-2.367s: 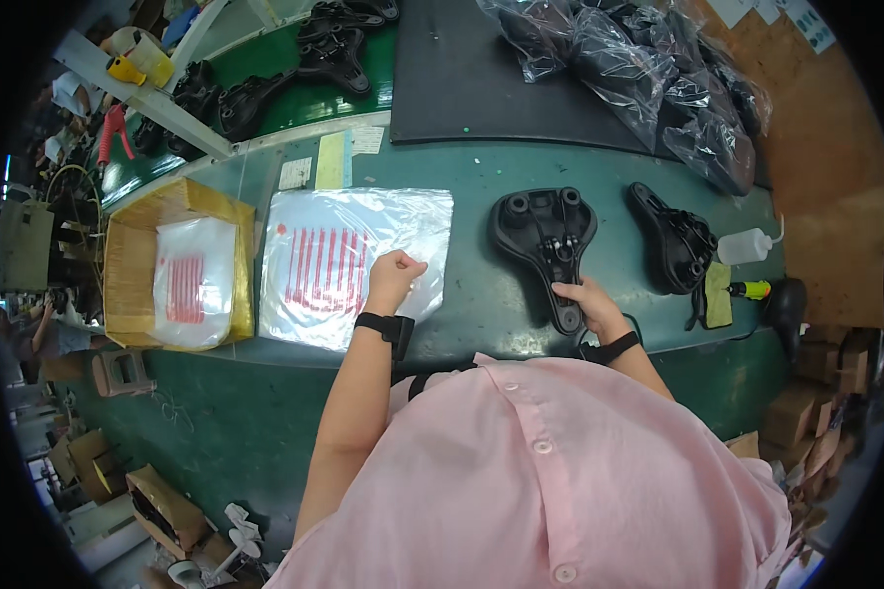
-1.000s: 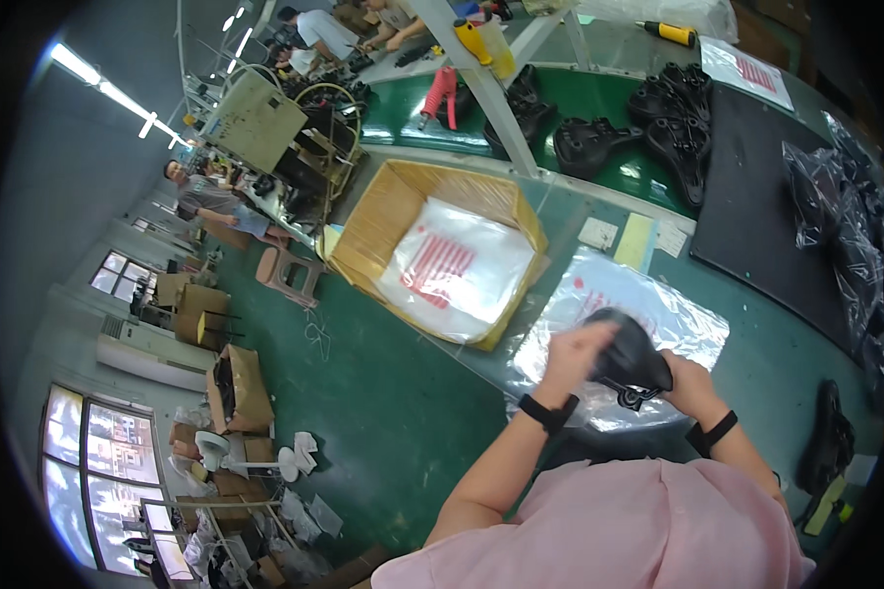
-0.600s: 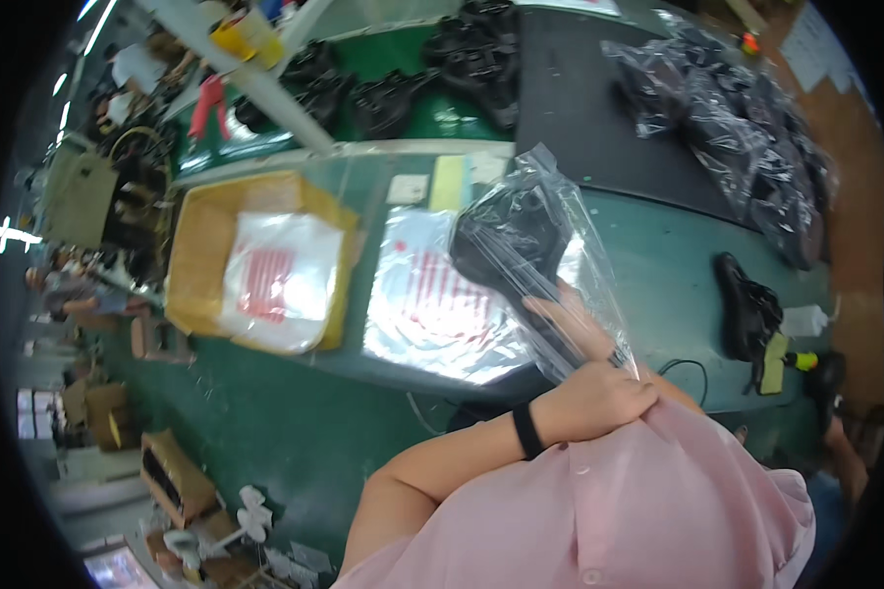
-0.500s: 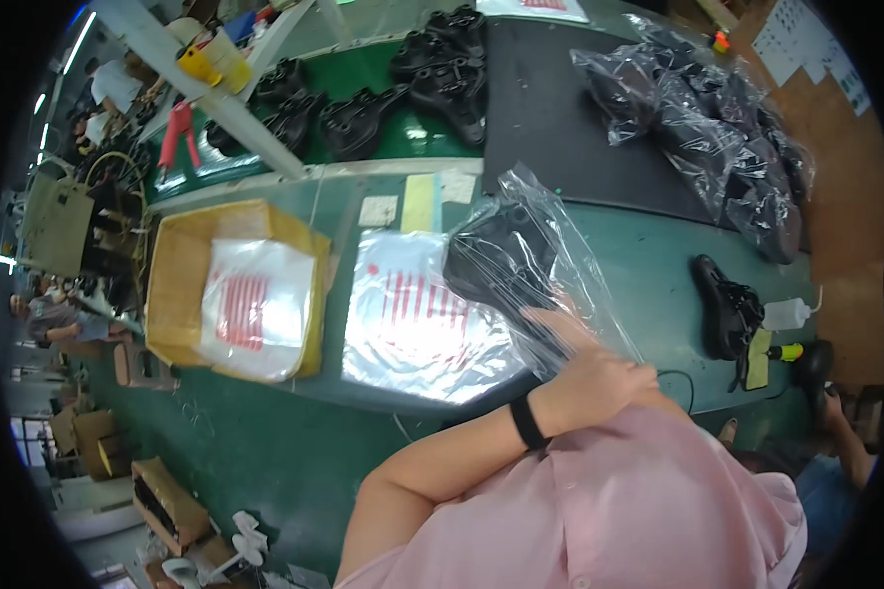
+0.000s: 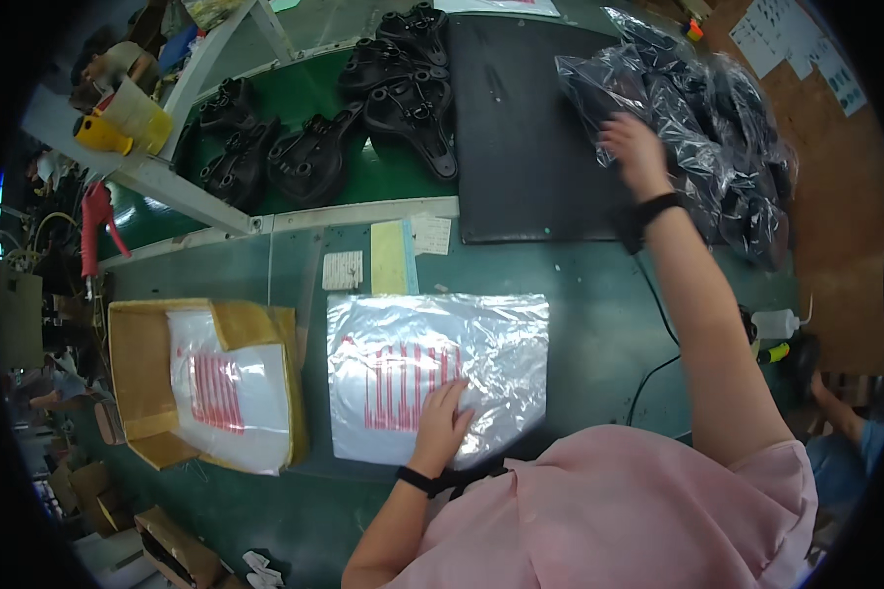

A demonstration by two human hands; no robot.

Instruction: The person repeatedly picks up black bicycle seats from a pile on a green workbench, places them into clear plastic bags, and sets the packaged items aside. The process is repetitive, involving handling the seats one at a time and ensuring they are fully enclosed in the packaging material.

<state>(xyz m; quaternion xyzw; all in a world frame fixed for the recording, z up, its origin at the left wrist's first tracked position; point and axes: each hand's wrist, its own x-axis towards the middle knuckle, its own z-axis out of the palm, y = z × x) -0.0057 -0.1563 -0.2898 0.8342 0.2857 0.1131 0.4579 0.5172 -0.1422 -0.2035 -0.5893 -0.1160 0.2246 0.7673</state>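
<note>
Head: left hand (image 5: 444,422) uncurled on plastic bags (image 5: 506,368), uncurled right hand (image 5: 638,157) by wrapped saddles (image 5: 692,147).

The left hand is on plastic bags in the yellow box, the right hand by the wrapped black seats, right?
Not the yellow box: the head view shows the left hand on plastic bags on the green table. The right hand is by the wrapped black seats.

Green table (image 5: 609,319): yellow box (image 5: 139,368), printed plastic bags (image 5: 501,344), black mat (image 5: 521,137), 3 paper slips (image 5: 393,260).
</note>
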